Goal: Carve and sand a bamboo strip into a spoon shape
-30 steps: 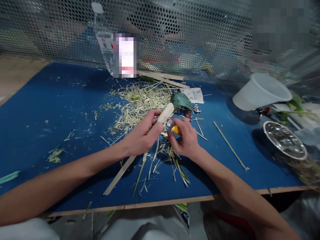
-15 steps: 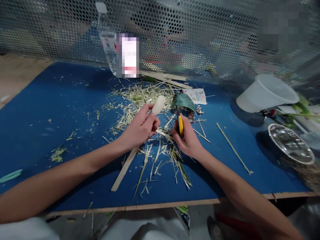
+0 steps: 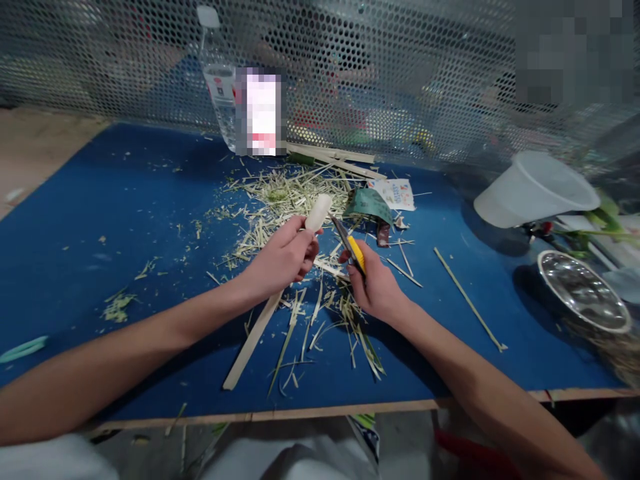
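My left hand (image 3: 283, 259) is closed around a long pale bamboo strip (image 3: 253, 340); the strip's rounded end sticks up past my fingers and its other end reaches toward the near table edge. My right hand (image 3: 375, 283) grips a yellow-handled utility knife (image 3: 353, 250), its blade pointing up and left toward the strip's top end. Both hands hover over a heap of pale green shavings (image 3: 290, 200) on the blue table (image 3: 100, 220).
A water bottle (image 3: 217, 73) stands at the back by a perforated metal screen (image 3: 400, 67). A white plastic cup (image 3: 537, 190) lies tipped at right, near a metal bowl (image 3: 583, 290). A thin stick (image 3: 467, 300), a green scrap (image 3: 367, 203) and a paper packet (image 3: 397, 193) lie nearby.
My right hand drew away from the strip's end and turned, so the knife blade now shows, angled toward the strip. My left hand shifted slightly with the strip.
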`<state>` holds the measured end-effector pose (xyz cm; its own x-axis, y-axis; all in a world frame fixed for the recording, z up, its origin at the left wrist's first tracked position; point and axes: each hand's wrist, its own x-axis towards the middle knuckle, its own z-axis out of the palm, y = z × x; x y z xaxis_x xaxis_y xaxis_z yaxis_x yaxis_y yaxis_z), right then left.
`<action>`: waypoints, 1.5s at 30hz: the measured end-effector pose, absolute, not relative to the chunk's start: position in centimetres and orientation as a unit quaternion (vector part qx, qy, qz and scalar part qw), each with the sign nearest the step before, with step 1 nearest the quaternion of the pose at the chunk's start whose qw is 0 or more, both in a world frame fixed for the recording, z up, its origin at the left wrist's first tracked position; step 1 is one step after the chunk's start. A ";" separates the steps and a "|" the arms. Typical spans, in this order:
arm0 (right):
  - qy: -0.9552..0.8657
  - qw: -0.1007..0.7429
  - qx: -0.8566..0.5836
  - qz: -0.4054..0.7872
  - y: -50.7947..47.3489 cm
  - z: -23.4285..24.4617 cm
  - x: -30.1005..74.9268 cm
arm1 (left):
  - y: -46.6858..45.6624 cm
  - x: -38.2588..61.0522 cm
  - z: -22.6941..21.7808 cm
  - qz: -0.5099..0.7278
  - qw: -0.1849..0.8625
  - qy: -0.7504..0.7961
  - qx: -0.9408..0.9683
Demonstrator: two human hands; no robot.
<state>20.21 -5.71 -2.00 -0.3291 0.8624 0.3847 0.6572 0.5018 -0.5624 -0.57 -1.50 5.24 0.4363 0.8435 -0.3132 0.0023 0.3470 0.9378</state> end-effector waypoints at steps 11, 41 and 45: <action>-0.797 0.380 -0.463 0.081 -6.1 -1.9 20.6 | -1.9 -0.4 5.5 0.304 0.677 0.421 0.521; -0.817 0.352 -0.455 -0.043 -5.2 -1.4 20.4 | -2.3 -0.5 4.7 0.284 0.560 0.399 0.668; -0.819 0.346 -0.456 -0.044 -5.2 -1.4 20.4 | -2.3 -0.4 4.8 0.290 0.563 0.396 0.665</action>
<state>20.44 -5.22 -1.37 -0.3443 0.7162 0.6071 0.7774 0.5800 -0.2434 -0.36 -2.28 4.82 0.5181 0.8532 -0.0608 0.1996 -0.0515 0.9785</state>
